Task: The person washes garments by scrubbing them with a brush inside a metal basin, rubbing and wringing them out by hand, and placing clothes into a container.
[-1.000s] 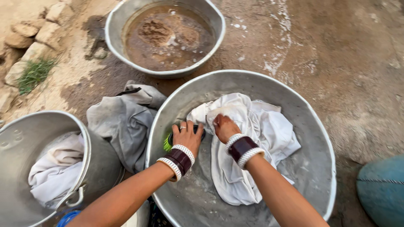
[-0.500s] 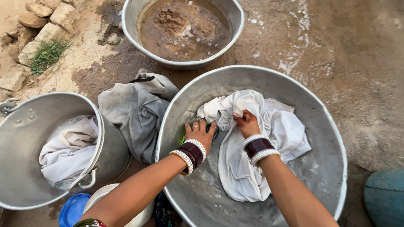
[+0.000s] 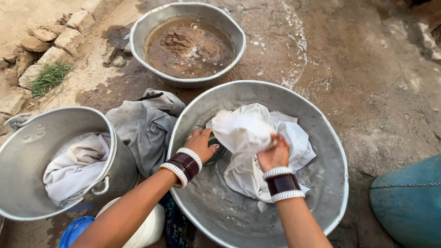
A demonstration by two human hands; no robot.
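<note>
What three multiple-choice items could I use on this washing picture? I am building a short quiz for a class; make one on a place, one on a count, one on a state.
1. Where does the grey cloth lie?
A. In the large basin
B. On the ground between the pot and the large basin
C. In the muddy bowl

2. How many round metal vessels are in view?
A. Two
B. Three
C. Five

3. What is the right hand doing?
A. Gripping a bunched part of the white cloth, raised above the rest
B. Resting flat on the ground
C. Holding the pot handle

Answers:
1 B: it is heaped outside the large basin, beside the pot.
2 B: pot, large basin and the bowl of brown water.
3 A: its fingers close on the cloth, while the left hand rests on a dark brush.
</note>
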